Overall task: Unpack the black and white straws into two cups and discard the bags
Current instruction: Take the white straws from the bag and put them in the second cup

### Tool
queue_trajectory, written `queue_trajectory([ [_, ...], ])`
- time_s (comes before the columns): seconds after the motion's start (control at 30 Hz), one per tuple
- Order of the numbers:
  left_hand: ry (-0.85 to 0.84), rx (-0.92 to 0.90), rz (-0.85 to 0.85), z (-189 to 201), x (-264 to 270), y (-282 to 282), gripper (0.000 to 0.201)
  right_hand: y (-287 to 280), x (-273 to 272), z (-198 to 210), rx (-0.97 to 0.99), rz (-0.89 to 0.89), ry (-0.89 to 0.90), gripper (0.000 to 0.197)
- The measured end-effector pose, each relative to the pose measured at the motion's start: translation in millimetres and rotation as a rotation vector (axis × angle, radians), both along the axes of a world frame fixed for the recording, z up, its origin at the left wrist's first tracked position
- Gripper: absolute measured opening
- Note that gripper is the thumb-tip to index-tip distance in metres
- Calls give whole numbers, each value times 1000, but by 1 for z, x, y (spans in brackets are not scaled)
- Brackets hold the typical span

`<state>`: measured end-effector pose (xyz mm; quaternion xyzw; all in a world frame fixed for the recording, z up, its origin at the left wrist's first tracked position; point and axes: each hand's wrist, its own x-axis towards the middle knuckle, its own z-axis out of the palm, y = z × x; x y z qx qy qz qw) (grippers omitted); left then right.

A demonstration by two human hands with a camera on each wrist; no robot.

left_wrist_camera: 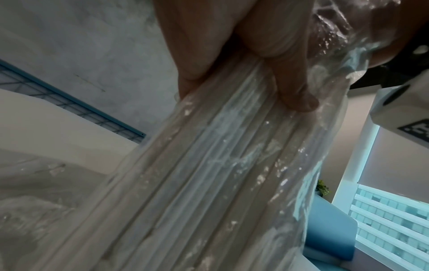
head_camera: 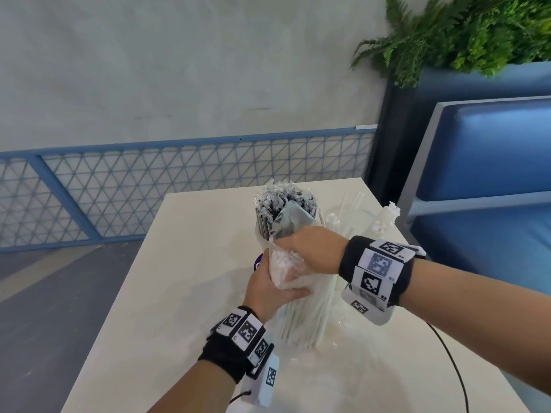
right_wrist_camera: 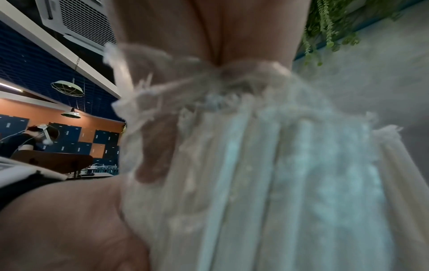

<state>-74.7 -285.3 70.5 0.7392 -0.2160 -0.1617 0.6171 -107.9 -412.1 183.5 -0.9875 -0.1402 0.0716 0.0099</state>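
A bundle of white straws [head_camera: 301, 317] in a clear bag [head_camera: 283, 269] stands upright on the white table [head_camera: 179, 293]. My left hand [head_camera: 286, 290] grips the bundle through the bag near its top. My right hand [head_camera: 286, 242] pinches the bunched top of the bag from above. In the left wrist view my fingers [left_wrist_camera: 294, 91] press the bag [left_wrist_camera: 232, 165] against the straws. In the right wrist view the bag's gathered top [right_wrist_camera: 232, 77] sits in my right hand [right_wrist_camera: 218, 64]. Behind, black straws [head_camera: 283, 201] stand in a clear cup [head_camera: 262, 234].
A second clear cup [head_camera: 354, 222] with a few white straws [head_camera: 387, 216] stands at the back right of the table. A purple object [head_camera: 258, 262] peeks out behind my left hand. A black cable [head_camera: 447, 353] hangs off the right edge. A blue seat [head_camera: 483, 162] is at right.
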Motion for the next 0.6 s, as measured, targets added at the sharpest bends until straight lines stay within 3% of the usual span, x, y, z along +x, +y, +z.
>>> queue_trajectory([
  [0.17, -15, 11, -13, 0, 1, 4, 80, -5, -1, -1, 179, -53, -53, 27],
  [0.47, 81, 3, 12, -6, 3, 9, 61, -30, -6, 57, 278, -198, -190, 37],
  [0.6, 91, -18, 28, -7, 3, 6, 63, -34, -13, 59, 513, -252, -332, 41],
])
